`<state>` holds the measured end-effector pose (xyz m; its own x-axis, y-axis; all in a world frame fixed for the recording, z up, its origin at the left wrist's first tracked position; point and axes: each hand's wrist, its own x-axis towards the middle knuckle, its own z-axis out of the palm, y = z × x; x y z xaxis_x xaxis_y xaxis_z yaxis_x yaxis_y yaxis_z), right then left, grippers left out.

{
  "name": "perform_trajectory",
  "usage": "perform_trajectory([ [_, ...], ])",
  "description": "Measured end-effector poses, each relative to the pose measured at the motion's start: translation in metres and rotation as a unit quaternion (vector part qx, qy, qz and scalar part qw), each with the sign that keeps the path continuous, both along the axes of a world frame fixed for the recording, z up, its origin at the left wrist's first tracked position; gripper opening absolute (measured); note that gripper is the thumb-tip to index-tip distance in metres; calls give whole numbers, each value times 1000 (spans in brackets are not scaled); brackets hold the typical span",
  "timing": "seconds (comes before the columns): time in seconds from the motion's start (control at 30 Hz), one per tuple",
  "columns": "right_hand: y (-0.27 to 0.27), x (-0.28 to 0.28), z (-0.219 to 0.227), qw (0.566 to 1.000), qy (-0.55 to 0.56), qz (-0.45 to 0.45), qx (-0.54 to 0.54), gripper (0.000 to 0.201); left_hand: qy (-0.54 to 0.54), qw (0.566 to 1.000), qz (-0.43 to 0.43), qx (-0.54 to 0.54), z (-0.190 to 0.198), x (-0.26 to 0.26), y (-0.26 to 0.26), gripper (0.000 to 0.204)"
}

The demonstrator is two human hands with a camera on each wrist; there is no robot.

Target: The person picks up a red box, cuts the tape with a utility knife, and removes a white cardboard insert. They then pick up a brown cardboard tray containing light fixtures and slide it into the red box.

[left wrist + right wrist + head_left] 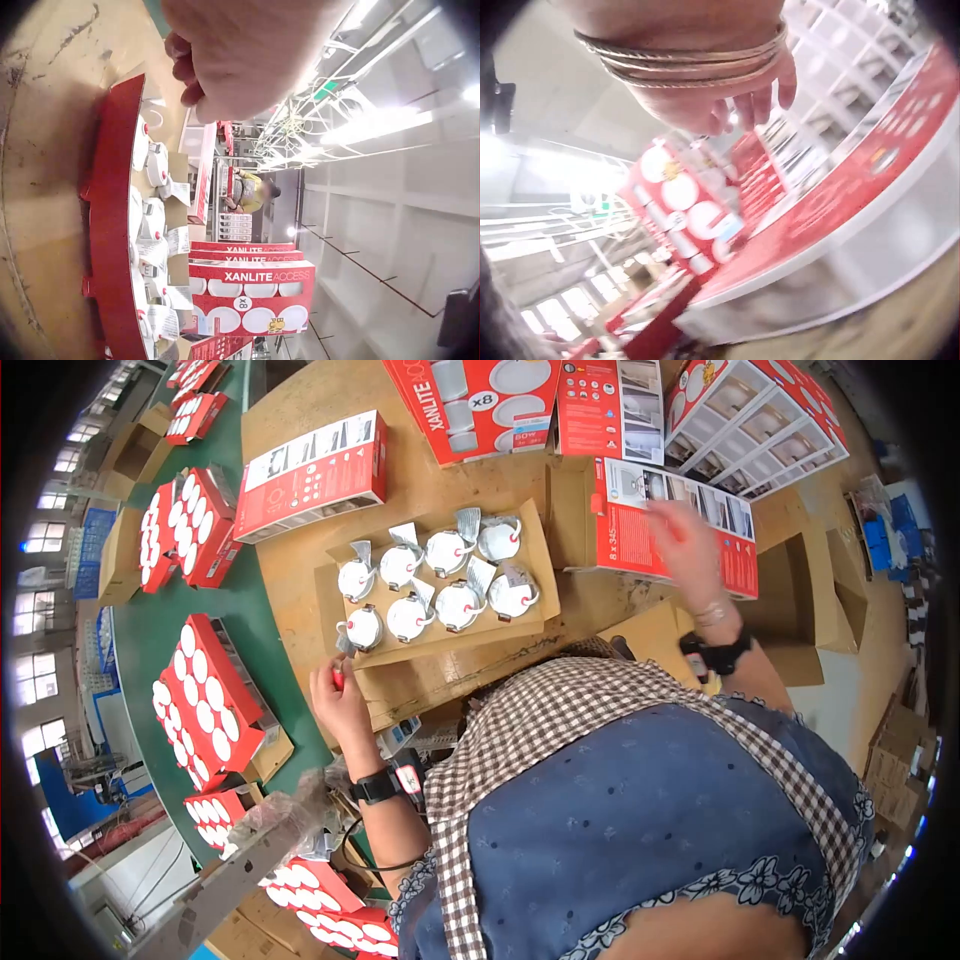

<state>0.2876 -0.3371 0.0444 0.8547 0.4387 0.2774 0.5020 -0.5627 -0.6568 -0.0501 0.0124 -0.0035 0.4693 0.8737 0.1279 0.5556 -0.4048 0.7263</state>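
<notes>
An opened box [545,575] holds two rows of white round lamps [459,606] with silvery labels and red-tipped cords. At its lower left corner is the left hand [342,705], fingers curled, with a small red item [338,678] between thumb and fingers; what it is cannot be made out. In the left wrist view this hand [240,60] is above the box's red side [116,217]. The right hand [690,555] hangs over a red and white printed panel [625,538], fingers loosely bent and holding nothing. In the right wrist view its fingers [761,105] point down; contact is unclear.
Red printed boxes stand behind [490,405] and at the back right [760,425]; another lies at the back left [312,475]. An open brown carton [785,595] is at the right. More red packs [205,695] lie on the green surface [140,660] at left.
</notes>
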Motion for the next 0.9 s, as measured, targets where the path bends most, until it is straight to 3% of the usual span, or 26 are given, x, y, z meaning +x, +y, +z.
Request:
perform_trajectory([
  [0.03, 27, -17, -2, 992, -5, 123, 11, 23, 26, 995, -69, 70, 5, 4, -1, 18],
  [0.07, 57, -42, 12, 980, -49, 191, -33, 26, 23, 995, -77, 62, 5, 6, -4, 18],
  [0.17, 99, -61, -22, 939, -57, 316, -123, 45, 90, 963, -233, 99, 4, 13, -13, 28],
  [0.2, 104, -68, -31, 939, -60, 313, -131, 45, 83, 963, -236, 95, 1, 6, -13, 28],
  [0.27, 109, -75, -49, 920, -5, 341, -193, 57, 167, 943, -271, 94, -3, -5, -18, 30],
  [0.33, 111, -73, -59, 928, 14, 328, -178, 57, 176, 944, -264, 92, -3, -13, -29, 31],
  [0.4, 111, -52, -68, 935, -75, 303, -170, 54, 176, 935, -286, 112, 3, -6, -46, 31],
  [0.47, 117, -48, -71, 937, -83, 293, -170, 49, 155, 942, -275, 116, 3, -10, -52, 31],
  [0.53, 121, -43, -68, 951, -23, 282, -122, 41, 156, 951, -237, 119, 3, -14, -53, 30],
  [0.7, 123, -32, -72, 962, -46, 258, -73, 34, 179, 951, -217, 131, 4, -5, -54, 29],
  [0.9, 117, -34, -65, 958, 29, 286, -12, 29, 204, 938, -229, 161, 8, 6, -60, 25],
])
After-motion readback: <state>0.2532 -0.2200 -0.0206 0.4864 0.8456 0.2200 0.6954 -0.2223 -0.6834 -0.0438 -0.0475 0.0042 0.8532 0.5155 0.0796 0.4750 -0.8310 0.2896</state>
